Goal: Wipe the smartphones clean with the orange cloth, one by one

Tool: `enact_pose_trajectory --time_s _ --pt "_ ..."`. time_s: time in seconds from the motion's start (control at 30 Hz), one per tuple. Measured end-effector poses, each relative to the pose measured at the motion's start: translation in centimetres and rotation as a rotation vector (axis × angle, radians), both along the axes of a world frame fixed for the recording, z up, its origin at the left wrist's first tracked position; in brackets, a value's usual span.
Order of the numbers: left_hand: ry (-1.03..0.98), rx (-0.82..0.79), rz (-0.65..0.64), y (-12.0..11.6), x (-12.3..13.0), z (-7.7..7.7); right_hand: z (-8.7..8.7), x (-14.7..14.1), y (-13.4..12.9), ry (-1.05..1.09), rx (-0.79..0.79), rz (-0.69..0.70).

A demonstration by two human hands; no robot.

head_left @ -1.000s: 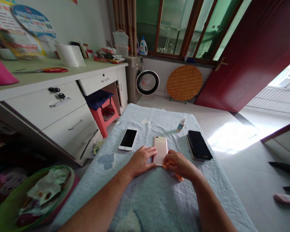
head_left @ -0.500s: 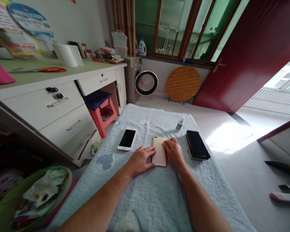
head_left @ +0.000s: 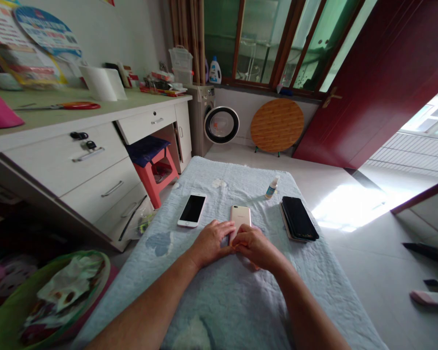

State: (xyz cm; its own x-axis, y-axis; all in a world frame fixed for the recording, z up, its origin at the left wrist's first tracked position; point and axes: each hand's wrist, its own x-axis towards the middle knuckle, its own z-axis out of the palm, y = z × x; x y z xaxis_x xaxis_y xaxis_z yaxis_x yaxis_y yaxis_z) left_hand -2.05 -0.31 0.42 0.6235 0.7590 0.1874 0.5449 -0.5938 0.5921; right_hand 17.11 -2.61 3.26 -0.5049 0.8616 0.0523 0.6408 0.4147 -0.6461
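Observation:
A pink-gold phone (head_left: 241,214) lies back up on the blue cloth (head_left: 237,175). My left hand (head_left: 212,243) rests at its left side, with fingertips on the phone's edge and the thumb near the bottom. Over the lower part of the phone is my right hand (head_left: 254,245), its fingers pinched together; what they hold is hidden. To the left lies a white phone (head_left: 191,210) with its dark screen up. A small spray bottle (head_left: 272,187) stands behind, and a stack of dark phones (head_left: 299,218) lies to the right.
A white desk (head_left: 95,165) with drawers runs along the left, holding a paper roll (head_left: 100,83) and scissors (head_left: 76,105). A red stool (head_left: 155,177) is beneath it. A green basket (head_left: 105,272) with cloths stands at the lower left.
My right hand has moved down the phone from its upper right edge to its lower part. The orange piece at its fingertips is now hidden. My left hand has stayed in place.

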Motion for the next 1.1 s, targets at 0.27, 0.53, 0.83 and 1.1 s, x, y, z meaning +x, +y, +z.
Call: enact_pose_trajectory --time_s 0.27,0.53,0.83,1.1 --pt "0.006 -0.002 0.009 0.0 0.0 -0.1 1.2 1.8 0.0 0.009 -0.128 -0.003" --pt "0.034 0.010 0.009 0.0 0.0 0.1 -1.3 2.4 1.4 0.048 0.016 -0.290" --pt "0.053 0.034 0.011 -0.1 0.0 0.2 -3.2 2.1 2.4 0.066 0.155 -0.416" --pt "0.061 0.065 0.005 -0.1 0.1 0.3 -2.5 2.1 5.7 -0.128 0.184 -0.533"
